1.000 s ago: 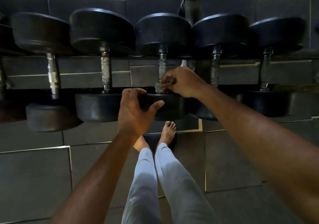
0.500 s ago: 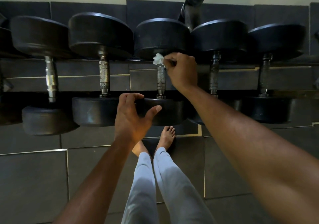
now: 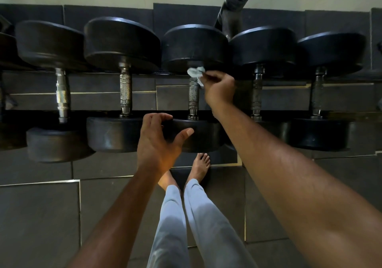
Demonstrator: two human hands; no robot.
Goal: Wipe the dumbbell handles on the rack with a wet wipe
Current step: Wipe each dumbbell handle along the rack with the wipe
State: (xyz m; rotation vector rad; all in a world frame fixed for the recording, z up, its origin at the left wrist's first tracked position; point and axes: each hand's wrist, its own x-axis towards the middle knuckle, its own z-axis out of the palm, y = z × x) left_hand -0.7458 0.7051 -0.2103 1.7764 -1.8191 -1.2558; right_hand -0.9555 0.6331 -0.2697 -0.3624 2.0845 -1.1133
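The dumbbell heads (image 3: pixel 196 46) look like black rubber, matt with a dull sheen along their rims. The centre handle (image 3: pixel 193 94) is bright metal, rough with knurling along the grip and smooth at its collars. The wet wipe (image 3: pixel 195 72), upper centre of the frame, is a crumpled, soft white cloth-like sheet. The floor tiles (image 3: pixel 39 216) are dark grey and matt, possibly stone. The trousers (image 3: pixel 171 216) at bottom centre are smooth pale cloth.
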